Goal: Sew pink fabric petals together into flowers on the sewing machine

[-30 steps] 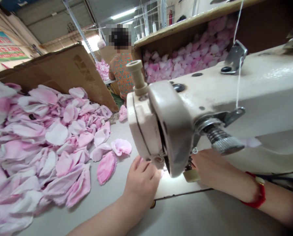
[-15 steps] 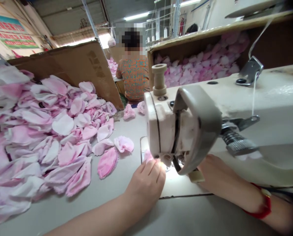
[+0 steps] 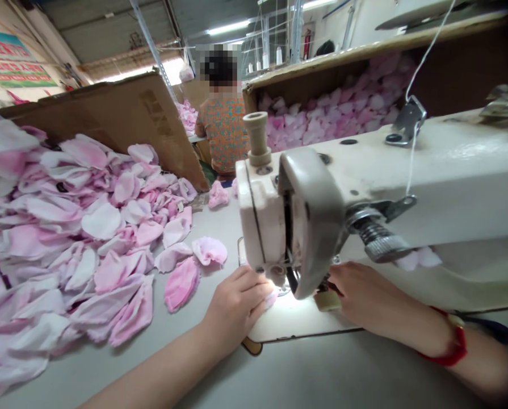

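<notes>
My left hand (image 3: 239,295) is closed on a small pink fabric piece (image 3: 271,299), pressing it to the lit bed beside the needle area of a white sewing machine (image 3: 449,170). Most of that piece is hidden under the fingers. On the other side of the machine head, my right hand (image 3: 360,292) has its fingers curled in behind a beige block (image 3: 327,301). The machine hides its fingertips, so what they grip cannot be made out. A red wristband (image 3: 456,343) circles the right wrist.
To the left lies a big heap of pink and white fabric pieces (image 3: 103,221), backed by a cardboard panel (image 3: 109,113). A pink petal-shaped piece (image 3: 182,284) lies nearer my left hand. Behind the machine, a cardboard box (image 3: 445,74) holds more pieces. Farther off, a person (image 3: 223,130) faces away.
The whole view has shifted, so the machine appears farther left. My left hand has turned slightly, and the pink fabric now shows at its fingertips' near side. The right hand still reaches behind the head.
</notes>
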Demonstrator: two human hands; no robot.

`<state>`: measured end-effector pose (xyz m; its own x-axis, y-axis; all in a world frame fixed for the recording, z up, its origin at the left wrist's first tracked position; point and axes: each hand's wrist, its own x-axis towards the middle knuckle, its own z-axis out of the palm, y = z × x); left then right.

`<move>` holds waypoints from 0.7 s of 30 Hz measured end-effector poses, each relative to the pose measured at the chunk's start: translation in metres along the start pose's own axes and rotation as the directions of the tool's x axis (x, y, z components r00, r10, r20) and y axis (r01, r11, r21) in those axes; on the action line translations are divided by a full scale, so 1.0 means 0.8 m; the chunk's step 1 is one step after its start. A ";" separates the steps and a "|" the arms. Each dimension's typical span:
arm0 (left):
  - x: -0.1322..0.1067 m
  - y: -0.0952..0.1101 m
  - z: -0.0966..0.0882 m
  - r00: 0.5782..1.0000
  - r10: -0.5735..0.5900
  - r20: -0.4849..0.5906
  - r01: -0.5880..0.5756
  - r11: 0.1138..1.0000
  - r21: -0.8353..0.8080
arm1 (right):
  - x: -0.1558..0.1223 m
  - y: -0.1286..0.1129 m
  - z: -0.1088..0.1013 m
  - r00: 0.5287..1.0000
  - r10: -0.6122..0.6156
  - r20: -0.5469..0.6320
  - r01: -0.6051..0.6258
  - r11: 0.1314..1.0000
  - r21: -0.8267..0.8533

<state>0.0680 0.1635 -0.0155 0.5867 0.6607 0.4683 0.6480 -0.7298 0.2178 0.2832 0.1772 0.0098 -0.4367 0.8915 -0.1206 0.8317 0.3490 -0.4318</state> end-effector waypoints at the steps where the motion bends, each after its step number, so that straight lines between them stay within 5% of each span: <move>1: 0.001 0.000 -0.001 1.000 -0.003 -0.003 0.003 1.000 0.005 | 0.000 0.000 -0.001 1.000 0.008 0.010 -0.008 1.000 0.005; 13: 0.000 0.000 -0.002 1.000 0.004 0.022 -0.007 0.993 0.118 | -0.003 -0.006 -0.003 1.000 0.003 -0.030 -0.004 0.999 -0.032; 18: -0.003 0.007 0.007 0.996 0.068 0.058 -0.079 0.976 0.204 | -0.002 0.001 0.012 0.997 -0.035 -0.071 0.028 0.995 -0.095; 21: -0.003 0.009 0.011 0.998 0.015 0.057 -0.026 0.980 0.200 | -0.002 0.005 0.021 0.996 -0.075 -0.040 0.070 0.990 -0.121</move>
<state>0.0760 0.1583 -0.0225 0.6226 0.6589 0.4222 0.7167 -0.6967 0.0305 0.2817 0.1721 -0.0066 -0.4839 0.8736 -0.0515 0.8346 0.4430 -0.3276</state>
